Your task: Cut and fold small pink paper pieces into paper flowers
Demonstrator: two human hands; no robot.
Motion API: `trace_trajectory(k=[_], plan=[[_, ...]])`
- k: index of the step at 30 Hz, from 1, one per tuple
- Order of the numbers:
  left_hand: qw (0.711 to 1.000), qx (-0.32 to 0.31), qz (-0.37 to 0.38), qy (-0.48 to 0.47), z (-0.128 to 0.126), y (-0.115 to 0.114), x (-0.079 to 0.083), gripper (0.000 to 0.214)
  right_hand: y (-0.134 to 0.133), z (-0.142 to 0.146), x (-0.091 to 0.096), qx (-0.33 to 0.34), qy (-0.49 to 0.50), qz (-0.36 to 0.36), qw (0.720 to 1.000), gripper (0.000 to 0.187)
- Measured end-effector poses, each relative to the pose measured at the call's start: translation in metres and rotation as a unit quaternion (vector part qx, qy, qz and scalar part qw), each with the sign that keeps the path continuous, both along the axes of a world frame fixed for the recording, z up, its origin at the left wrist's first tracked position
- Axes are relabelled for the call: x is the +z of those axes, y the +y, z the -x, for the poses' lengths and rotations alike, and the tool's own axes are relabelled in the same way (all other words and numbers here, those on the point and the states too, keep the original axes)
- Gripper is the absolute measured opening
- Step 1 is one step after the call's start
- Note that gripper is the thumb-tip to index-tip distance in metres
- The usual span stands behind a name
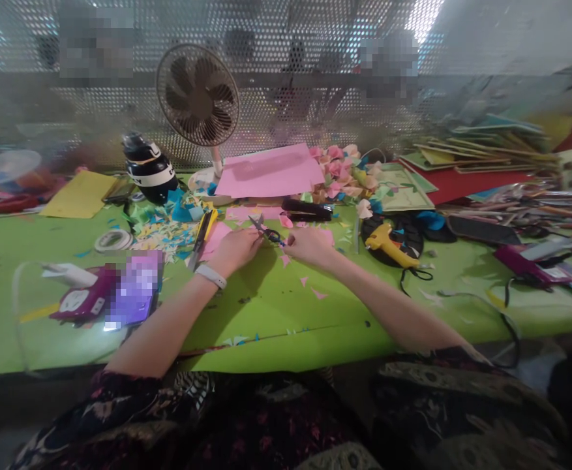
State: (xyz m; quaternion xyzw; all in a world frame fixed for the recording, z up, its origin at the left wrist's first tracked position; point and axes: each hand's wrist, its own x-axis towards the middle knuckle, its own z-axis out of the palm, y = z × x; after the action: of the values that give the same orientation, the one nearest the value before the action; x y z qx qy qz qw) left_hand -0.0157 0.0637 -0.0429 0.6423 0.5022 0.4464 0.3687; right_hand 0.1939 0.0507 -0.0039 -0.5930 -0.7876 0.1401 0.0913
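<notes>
A small pair of scissors (pixel 272 235) with dark blue handles lies between my hands, its blades pointing to the upper left. My right hand (pixel 308 245) is closed, with its fingertips at the handle end of the scissors. Beside the blades, my left hand (pixel 239 249) has its fingers drawn together; what they hold, if anything, is too small to make out. Pink paper (pixel 217 241) shows behind my left hand, and small pink scraps (pixel 319 294) lie in front of my right. A black stapler (pixel 307 210) sits just beyond the hands.
A yellow-and-black cutter (pixel 202 238) and tape roll (pixel 113 241) lie left, near a lit phone (pixel 136 287). Behind are a fan (pixel 198 94), a large pink sheet (pixel 270 171) and paper flowers (pixel 339 166). A yellow glue gun (pixel 391 245) rests right, its cord trailing forward.
</notes>
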Motion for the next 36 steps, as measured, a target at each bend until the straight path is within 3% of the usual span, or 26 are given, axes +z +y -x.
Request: trace_trajectory(k=[1,3,4,6,10,12,16,20,28,33,36], plan=[[0.991,-0.016,-0.038,0.13,0.0,0.0,0.001,0.013,-0.001,-0.001,0.0,-0.003,-0.007,0.001,1.0,0.017],[0.916,-0.055,-0.109,0.382,0.002,-0.001,0.002,0.019,-0.002,-0.002,0.003,-0.005,-0.018,0.005,1.0,0.016],[0.883,-0.065,-0.129,0.447,0.004,-0.001,0.003,0.024,-0.002,-0.003,0.005,-0.005,-0.018,0.008,1.0,0.015],[0.853,-0.07,-0.143,0.496,0.007,-0.003,0.005,0.031,0.001,-0.006,0.01,-0.014,-0.002,0.007,1.0,0.015],[0.868,-0.023,-0.151,0.473,0.011,-0.007,0.007,0.034,0.012,-0.014,0.014,-0.062,0.078,-0.057,0.993,0.013],[0.878,-0.003,-0.162,0.45,0.011,-0.008,0.007,0.037,0.013,-0.015,0.011,-0.055,0.104,-0.073,0.99,0.015],[0.893,0.008,-0.184,0.411,0.011,-0.007,0.005,0.035,0.008,-0.002,0.003,0.011,0.065,-0.046,0.997,0.023],[0.898,0.005,-0.202,0.391,0.012,-0.005,0.004,0.03,0.009,0.013,0.001,-0.001,0.018,-0.053,0.998,0.035],[0.909,-0.022,-0.194,0.369,0.011,-0.01,0.01,0.029,0.02,0.023,-0.005,-0.015,0.022,-0.037,0.999,0.019],[0.942,-0.021,-0.175,0.285,0.009,-0.011,0.012,0.028,0.017,0.014,0.004,-0.01,0.112,-0.043,0.993,0.012],[0.979,-0.006,-0.098,0.178,0.006,-0.015,0.021,0.018,0.011,0.006,0.007,0.008,0.166,-0.068,0.984,0.009]])
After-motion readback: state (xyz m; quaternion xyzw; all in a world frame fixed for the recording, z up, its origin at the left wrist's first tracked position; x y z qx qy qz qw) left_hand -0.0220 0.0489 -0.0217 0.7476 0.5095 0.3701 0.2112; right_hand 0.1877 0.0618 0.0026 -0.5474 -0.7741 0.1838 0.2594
